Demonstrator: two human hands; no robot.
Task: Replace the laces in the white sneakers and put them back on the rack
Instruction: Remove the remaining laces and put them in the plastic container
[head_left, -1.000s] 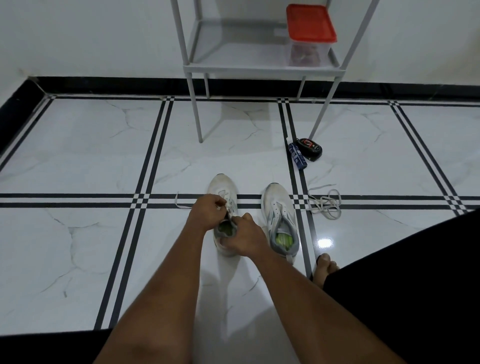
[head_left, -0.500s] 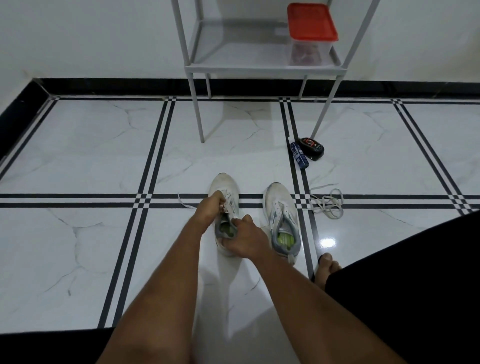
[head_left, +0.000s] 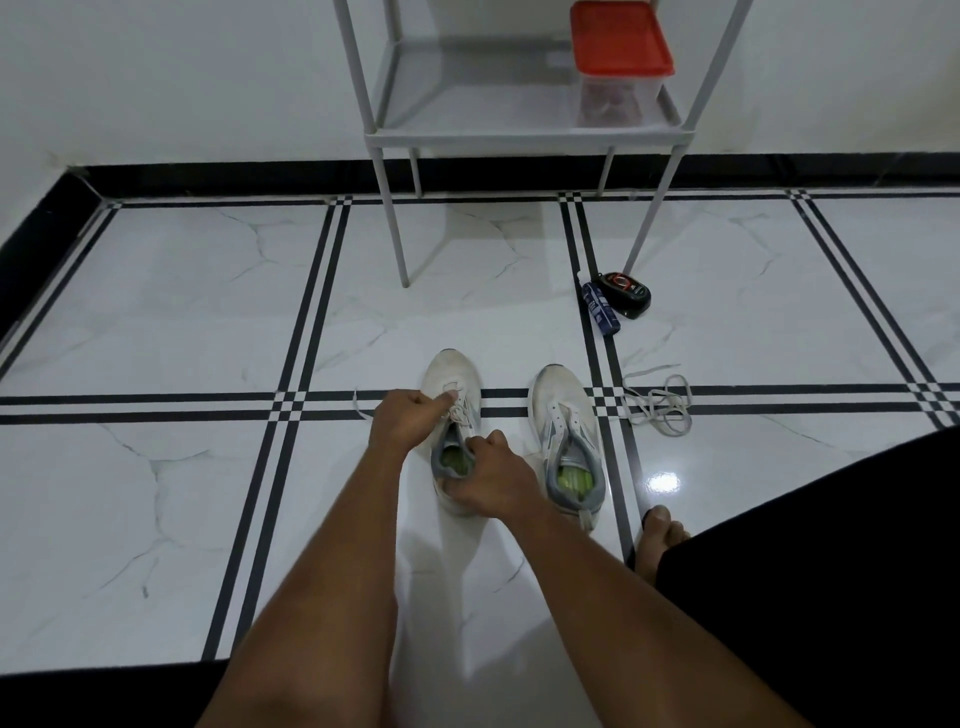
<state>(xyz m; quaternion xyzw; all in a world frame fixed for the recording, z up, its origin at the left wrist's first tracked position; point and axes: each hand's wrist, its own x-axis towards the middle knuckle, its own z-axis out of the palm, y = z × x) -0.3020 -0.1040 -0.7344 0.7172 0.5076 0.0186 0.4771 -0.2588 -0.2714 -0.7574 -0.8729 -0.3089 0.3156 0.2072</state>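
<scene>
Two sneakers (head_left: 566, 441), loose lace (head_left: 657, 402) beside, rack (head_left: 519, 136) beyond

White marble floor (head_left: 182, 312) with black double stripes, two white sneakers side by side, left one (head_left: 451, 382) and right one (head_left: 558, 400), loose lace (head_left: 657, 400) just right, blue tube (head_left: 600, 309) touching black case (head_left: 626, 293), grey rack (head_left: 519, 136) by the far wall edge, bare foot (head_left: 660, 530).

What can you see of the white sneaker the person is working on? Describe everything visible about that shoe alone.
The left sneaker sits upright on the marble floor, toe pointing away towards the rack. Its upper is white, seemingly mesh, with a grey collar and a green insole. A lace runs through its eyelets, one loose end trailing to the left. The left hand pinches the lace near the toe; the right hand grips the heel collar. It stands apart from the other sneaker.
</scene>
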